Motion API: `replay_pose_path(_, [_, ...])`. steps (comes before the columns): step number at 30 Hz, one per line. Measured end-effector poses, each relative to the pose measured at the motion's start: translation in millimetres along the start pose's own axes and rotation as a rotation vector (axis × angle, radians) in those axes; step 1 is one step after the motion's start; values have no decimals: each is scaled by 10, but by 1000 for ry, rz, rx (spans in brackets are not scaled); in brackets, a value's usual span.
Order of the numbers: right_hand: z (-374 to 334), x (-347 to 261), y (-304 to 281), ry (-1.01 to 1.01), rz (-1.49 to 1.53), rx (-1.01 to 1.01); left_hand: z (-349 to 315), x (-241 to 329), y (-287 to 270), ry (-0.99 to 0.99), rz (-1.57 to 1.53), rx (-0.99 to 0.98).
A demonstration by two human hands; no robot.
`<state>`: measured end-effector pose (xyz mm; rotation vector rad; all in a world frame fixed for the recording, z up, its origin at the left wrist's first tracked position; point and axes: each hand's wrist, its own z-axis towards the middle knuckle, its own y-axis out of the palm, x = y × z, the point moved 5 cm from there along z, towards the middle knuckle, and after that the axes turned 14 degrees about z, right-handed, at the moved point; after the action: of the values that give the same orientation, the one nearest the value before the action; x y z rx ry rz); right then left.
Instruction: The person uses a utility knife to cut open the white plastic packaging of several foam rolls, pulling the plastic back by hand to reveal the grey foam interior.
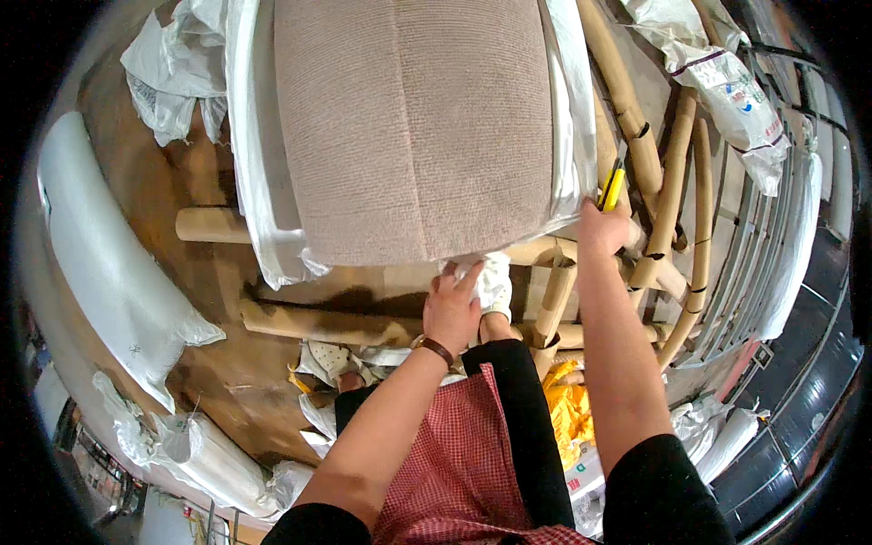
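A white woven sack with a blue, red and green printed label (727, 86) lies at the upper right of the frame, slanting down over long brown cardboard tubes (670, 195); its print is too small to make out. More crumpled white plastic sacks (173, 64) sit at the upper left, a long white plastic-wrapped roll (104, 259) curves down the left side, and another wrapped bundle (204, 454) lies at the lower left. Filling the upper centre is a large beige ribbed-fabric cushion (413, 127), resting in clear white plastic wrapping (263, 182) that is peeled open along its left and right edges. The left hand (451, 304), with a dark band at the wrist, reaches up from the lower centre and its fingers close on a scrap of the white wrapping at the cushion's lower edge. The right hand (601, 227) extends further up on the right, fist closed around a yellow and black utility knife (612, 186) that points upward beside the cushion's lower right corner, against the plastic there. Both forearms are bare and rise from black sleeves at the lower edge, above a red checked apron (454, 472). A crumpled yellow cloth (568, 409) lies between the arms near the tubes.
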<state>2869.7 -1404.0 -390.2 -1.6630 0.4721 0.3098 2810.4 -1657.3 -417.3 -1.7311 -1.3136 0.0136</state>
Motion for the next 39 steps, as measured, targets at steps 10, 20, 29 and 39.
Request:
replay_pose_path(10, [351,1302,1551,358,438,-187,458,-824,1346,-108,52,-393])
replay_pose_path(20, [-536,2254,-353,468,354,-134,-1700,-1526,834,-56,150,-368])
replay_pose_path(29, [-1806,3539,-2674,472,106,-81,-3770,-3036,-478,-427,212,-611])
replay_pose_path(39, [-2776,-207,-1728,125,357,-595,-5244,-4196,128,-777,-406,-440])
